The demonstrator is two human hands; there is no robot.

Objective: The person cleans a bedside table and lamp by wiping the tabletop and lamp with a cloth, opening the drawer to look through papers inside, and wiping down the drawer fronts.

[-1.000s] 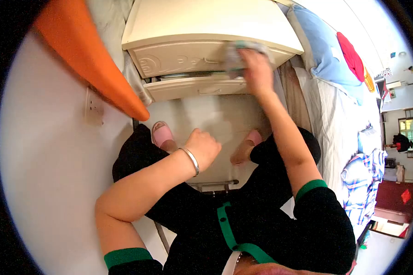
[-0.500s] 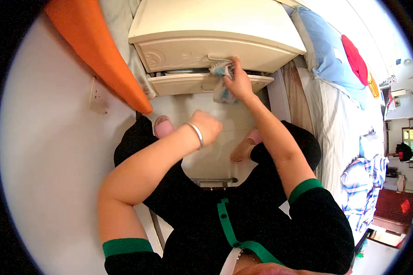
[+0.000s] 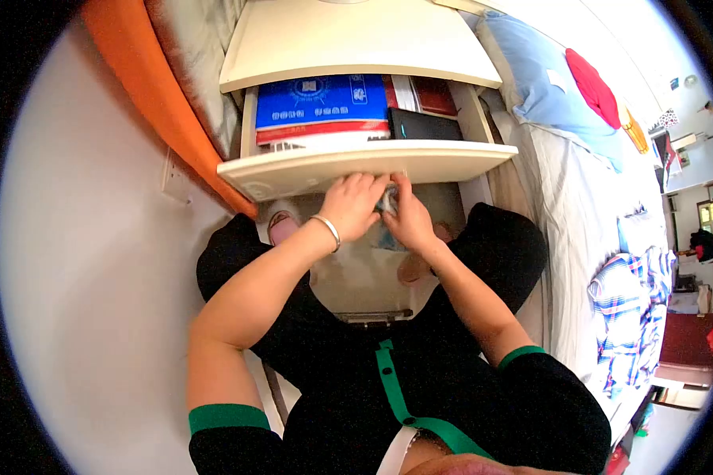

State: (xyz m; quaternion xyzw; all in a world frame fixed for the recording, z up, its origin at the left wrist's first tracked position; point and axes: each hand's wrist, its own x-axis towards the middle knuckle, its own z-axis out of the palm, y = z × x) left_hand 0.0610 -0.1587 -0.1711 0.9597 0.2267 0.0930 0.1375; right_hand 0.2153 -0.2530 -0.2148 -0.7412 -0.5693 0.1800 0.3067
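Note:
The upper drawer [image 3: 444,162] of a cream cabinet is pulled out, and both hands are at its front. My left hand [image 3: 352,204], with a silver bangle at the wrist, curls its fingers at the handle's place; the handle itself is hidden. Close beside it, my right hand [image 3: 412,218] is closed on a crumpled blue-and-white cloth [image 3: 388,198], its fingertips near the handle too. Inside the drawer lie a blue folder [image 3: 321,103], a red book or folder [image 3: 325,131] beneath it, a black flat case [image 3: 426,125] and a dark red booklet [image 3: 436,96].
The cabinet top [image 3: 356,39] is above the drawer. An orange cloth [image 3: 166,127] hangs at the left by the white wall [image 3: 79,237]. On the right is a bed with a grey sheet [image 3: 562,206], a blue pillow [image 3: 531,87] and plaid fabric [image 3: 630,309]. My knees flank the drawer.
The upper drawer, shut before, has come out toward me and shows its contents. My left hand has moved up to the drawer front; my right hand has come nearer with the cloth.

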